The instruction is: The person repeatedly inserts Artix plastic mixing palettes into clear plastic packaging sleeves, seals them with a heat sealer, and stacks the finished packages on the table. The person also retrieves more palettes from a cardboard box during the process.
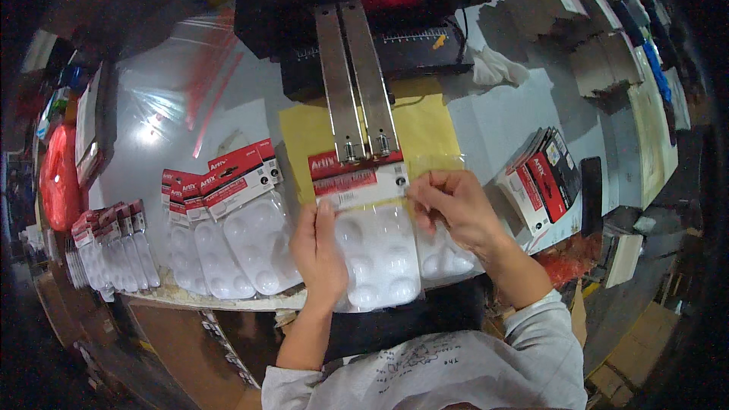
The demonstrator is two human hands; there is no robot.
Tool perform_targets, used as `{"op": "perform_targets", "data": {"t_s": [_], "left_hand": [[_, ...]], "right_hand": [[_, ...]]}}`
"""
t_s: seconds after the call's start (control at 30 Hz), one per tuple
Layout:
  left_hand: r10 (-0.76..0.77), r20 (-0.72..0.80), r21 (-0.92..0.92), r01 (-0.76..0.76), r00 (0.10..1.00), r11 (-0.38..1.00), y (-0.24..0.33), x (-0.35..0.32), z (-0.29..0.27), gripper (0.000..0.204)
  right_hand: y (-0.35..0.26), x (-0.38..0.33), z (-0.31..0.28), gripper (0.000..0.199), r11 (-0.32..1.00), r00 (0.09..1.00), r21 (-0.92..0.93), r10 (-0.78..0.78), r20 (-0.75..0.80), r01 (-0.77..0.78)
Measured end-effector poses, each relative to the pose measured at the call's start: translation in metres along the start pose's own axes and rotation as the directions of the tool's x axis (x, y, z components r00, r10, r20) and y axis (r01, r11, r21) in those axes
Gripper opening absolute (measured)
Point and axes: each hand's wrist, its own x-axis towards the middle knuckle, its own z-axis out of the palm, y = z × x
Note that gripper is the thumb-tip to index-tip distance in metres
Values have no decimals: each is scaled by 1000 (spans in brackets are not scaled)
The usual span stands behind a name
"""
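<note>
Grey worktable (137,175) in a cluttered workshop, black machine (266,15) at upper center, yellow sheet (429,125) under its front. Two metal bars (334,68) reach down from the machine to the middle of the frame.

Work in hand: a white palette (380,262) in clear wrap, center of frame and slightly low, with a red-and-white header card (357,182) across its top. Card's upper edge sits right at the bar tips.

Left hand (319,258) grips the pack at its left side, thumb up over the card's lower left corner. Right hand (456,209) is at the card's right edge, fingers curled together — can't make out if they actually pinch it. Second palette (444,262) lies partly under that hand.

Carded packs (258,250) lie overlapped at lower left, more packs (125,254) in a row beyond at far left. Fanned card stack (558,175) at right, dark flat slab (590,193) just beside it.

My read: this is the lining-up step, card to bar tips, likely for fastening. Next move calls for card square, wrap flat, pack steady — fingertips clear of the tips.
</note>
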Motion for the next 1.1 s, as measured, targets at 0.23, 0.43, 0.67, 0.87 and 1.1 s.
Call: {"op": "perform_targets", "data": {"t_s": [0.23, 0.43, 0.67, 0.87, 1.1], "left_hand": [[38, 15, -64, -37, 999, 997, -20, 40, 14, 24], [-62, -11, 325, 62, 998, 944, -13, 30, -7, 18], [533, -13, 924, -194, 846, 331, 38, 19, -50, 29], [162, 380, 635, -384, 911, 671, 3, -6, 74, 25], [8, 402, 149, -74, 916, 986, 23, -15, 45, 16]], "right_hand": [[19, 34, -7, 16, 991, 985, 41, -122, -123, 128], [-6, 7, -13, 21, 874, 955, -421, -291, -54, 242], [-13, -69, -124, 94, 46, 664, -991, -738, -121, -129], [7, -67, -144, 80, 170, 576, -985, -809, -119, 34], [-21, -87, -82, 67, 729, 624, -633, -627, -466, 260]]}}
